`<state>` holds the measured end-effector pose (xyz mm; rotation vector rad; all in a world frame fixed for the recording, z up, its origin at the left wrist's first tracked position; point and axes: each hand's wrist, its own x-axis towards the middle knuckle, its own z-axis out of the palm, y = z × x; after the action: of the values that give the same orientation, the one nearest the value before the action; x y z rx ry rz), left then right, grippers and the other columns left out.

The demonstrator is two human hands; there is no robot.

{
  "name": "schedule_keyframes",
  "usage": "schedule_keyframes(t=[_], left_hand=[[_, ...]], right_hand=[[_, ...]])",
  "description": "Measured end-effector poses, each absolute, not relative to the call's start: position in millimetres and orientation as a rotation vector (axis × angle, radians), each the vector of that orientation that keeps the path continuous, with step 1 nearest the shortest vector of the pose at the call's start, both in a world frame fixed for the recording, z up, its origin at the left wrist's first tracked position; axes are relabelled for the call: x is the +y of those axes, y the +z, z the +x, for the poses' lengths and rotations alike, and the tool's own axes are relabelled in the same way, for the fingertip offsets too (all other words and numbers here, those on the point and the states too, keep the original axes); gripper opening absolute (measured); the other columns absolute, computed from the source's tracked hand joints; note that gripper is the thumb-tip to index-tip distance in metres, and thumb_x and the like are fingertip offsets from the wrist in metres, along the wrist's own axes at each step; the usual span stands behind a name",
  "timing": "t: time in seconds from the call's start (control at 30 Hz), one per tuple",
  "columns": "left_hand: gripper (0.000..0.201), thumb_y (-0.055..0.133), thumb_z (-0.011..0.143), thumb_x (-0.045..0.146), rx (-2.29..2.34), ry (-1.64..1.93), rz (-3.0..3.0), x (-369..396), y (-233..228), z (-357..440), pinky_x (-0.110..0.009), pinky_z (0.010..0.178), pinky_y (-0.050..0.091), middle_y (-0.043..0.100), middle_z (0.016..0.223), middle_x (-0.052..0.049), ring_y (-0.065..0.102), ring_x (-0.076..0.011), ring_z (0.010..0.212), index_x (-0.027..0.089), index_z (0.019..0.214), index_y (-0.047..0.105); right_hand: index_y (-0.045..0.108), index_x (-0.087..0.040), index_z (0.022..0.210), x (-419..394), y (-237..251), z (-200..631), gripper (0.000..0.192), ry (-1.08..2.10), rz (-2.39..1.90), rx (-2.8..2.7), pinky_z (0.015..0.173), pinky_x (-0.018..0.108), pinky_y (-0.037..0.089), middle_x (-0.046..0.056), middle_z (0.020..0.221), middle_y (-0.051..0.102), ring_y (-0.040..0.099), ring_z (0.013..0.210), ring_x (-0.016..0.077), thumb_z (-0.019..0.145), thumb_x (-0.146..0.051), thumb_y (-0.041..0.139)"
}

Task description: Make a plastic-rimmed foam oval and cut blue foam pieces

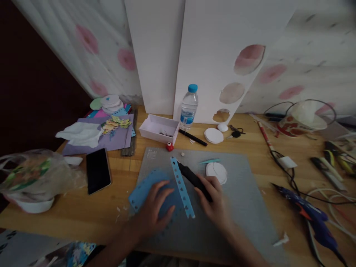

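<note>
My left hand (160, 205) is over a blue sheet (148, 181) with dark heart-like marks along its edge; its fingers are spread, and hand and sheet are smeared by motion. A narrow blue strip (182, 189) with a row of the same marks lies between my hands on the grey cutting mat (239, 207). My right hand (213, 196) is closed around a black craft knife (194, 180), its tip pointing up and left beside the strip's upper end. Close by lie white paper discs (217, 173) and a small teal piece (210, 161).
Behind the mat stand a white box (160, 128), a water bottle (189, 105) and a white board (205, 55) with round holes. A phone (98, 170) and a plastic bag (39, 174) are at left. At right lie a glue gun (306, 211), cables and pliers (340, 157).
</note>
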<state>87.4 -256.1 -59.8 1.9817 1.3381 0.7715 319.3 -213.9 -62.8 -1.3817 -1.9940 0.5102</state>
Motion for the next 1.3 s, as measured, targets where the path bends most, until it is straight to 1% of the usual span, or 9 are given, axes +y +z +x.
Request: schedule_keyframes(t=[0.1, 0.2, 0.3, 0.4, 0.57, 0.73, 0.93, 1.17, 1.3], left_hand=[[0.038, 0.055, 0.089, 0.039, 1.285, 0.999, 1.305, -248.1, -51.7, 107.8, -0.046, 0.100, 0.045, 0.054, 0.126, -0.015, 0.054, -0.0273, 0.117, 0.019, 0.120, 0.050], [0.047, 0.049, 0.086, 0.059, 1.052, 0.998, 0.740, -236.0, -39.8, 131.3, -0.038, 0.076, 0.055, 0.066, 0.094, -0.011, 0.065, -0.0218, 0.083, 0.015, 0.102, 0.055], [0.042, 0.065, 0.078, 0.053, 1.091, 0.922, 0.666, -229.4, -29.0, 144.5, -0.024, 0.056, 0.048, 0.064, 0.069, -0.002, 0.057, -0.0125, 0.057, 0.015, 0.094, 0.056], [0.034, 0.070, 0.076, 0.045, 1.174, 0.894, 0.788, -231.2, -22.3, 140.4, -0.020, 0.050, 0.041, 0.060, 0.059, 0.002, 0.050, -0.0083, 0.049, 0.015, 0.085, 0.058], [0.027, 0.062, 0.083, 0.043, 1.330, 0.989, 0.967, -243.2, -11.0, 104.1, -0.022, 0.054, 0.043, 0.062, 0.063, 0.001, 0.053, -0.0106, 0.053, 0.016, 0.081, 0.059], [0.009, 0.058, 0.087, 0.028, 1.552, 0.999, 1.502, -244.0, -14.2, 94.4, -0.028, 0.077, 0.048, 0.064, 0.091, -0.002, 0.062, -0.0160, 0.083, 0.021, 0.093, 0.060], [0.018, 0.057, 0.085, 0.014, 1.498, 0.742, 1.960, -223.2, -52.5, 149.3, -0.040, 0.088, 0.048, 0.061, 0.101, -0.007, 0.058, -0.0243, 0.101, 0.020, 0.101, 0.057], [0.027, 0.047, 0.083, -0.001, 1.371, 0.729, 1.919, -221.1, -60.4, 178.3, -0.038, 0.086, 0.048, 0.064, 0.095, -0.005, 0.059, -0.0231, 0.097, 0.021, 0.092, 0.061], [0.021, 0.050, 0.083, 0.003, 1.410, 0.843, 1.728, -218.0, -61.5, 177.9, -0.035, 0.085, 0.048, 0.065, 0.094, -0.005, 0.061, -0.0208, 0.094, 0.019, 0.092, 0.060]], right_hand=[[0.052, -0.024, 0.130, -225.9, -59.9, 324.7, 0.037, 0.457, -1.415, -1.929, 0.076, 0.034, 0.056, 0.010, 0.105, 0.058, 0.065, 0.090, 0.0224, 0.095, -0.031, 0.050], [0.051, -0.025, 0.133, -233.4, -59.5, 323.2, 0.040, 0.379, -1.438, -1.938, 0.071, 0.034, 0.057, 0.009, 0.104, 0.059, 0.066, 0.088, 0.0229, 0.093, -0.031, 0.053], [0.048, -0.027, 0.136, -236.6, -59.9, 322.3, 0.044, 0.312, -1.421, -1.961, 0.071, 0.034, 0.056, 0.009, 0.103, 0.059, 0.065, 0.088, 0.0227, 0.093, -0.029, 0.054], [0.047, -0.028, 0.136, -238.1, -60.0, 327.0, 0.044, 0.296, -1.412, -1.933, 0.076, 0.035, 0.054, 0.008, 0.104, 0.058, 0.063, 0.090, 0.0228, 0.093, -0.028, 0.054], [0.048, -0.025, 0.132, -247.7, -66.6, 344.1, 0.039, 0.330, -1.435, -1.788, 0.079, 0.037, 0.051, 0.008, 0.104, 0.055, 0.058, 0.094, 0.0225, 0.094, -0.027, 0.051], [0.049, -0.019, 0.124, -263.4, -82.1, 356.7, 0.031, 0.298, -1.462, -1.689, 0.078, 0.040, 0.048, 0.011, 0.104, 0.055, 0.054, 0.094, 0.0246, 0.095, -0.026, 0.043], [0.049, -0.017, 0.120, -264.5, -88.1, 356.3, 0.028, 0.258, -1.456, -1.657, 0.076, 0.039, 0.046, 0.011, 0.101, 0.054, 0.052, 0.092, 0.0251, 0.095, -0.026, 0.040], [0.049, -0.017, 0.121, -261.5, -90.2, 357.6, 0.028, 0.280, -1.467, -1.618, 0.077, 0.038, 0.045, 0.010, 0.100, 0.055, 0.053, 0.092, 0.0246, 0.095, -0.025, 0.041], [0.051, -0.018, 0.116, -264.2, -92.2, 355.8, 0.027, 0.354, -1.459, -1.560, 0.077, 0.038, 0.046, 0.010, 0.100, 0.057, 0.055, 0.091, 0.0242, 0.095, -0.030, 0.041]])
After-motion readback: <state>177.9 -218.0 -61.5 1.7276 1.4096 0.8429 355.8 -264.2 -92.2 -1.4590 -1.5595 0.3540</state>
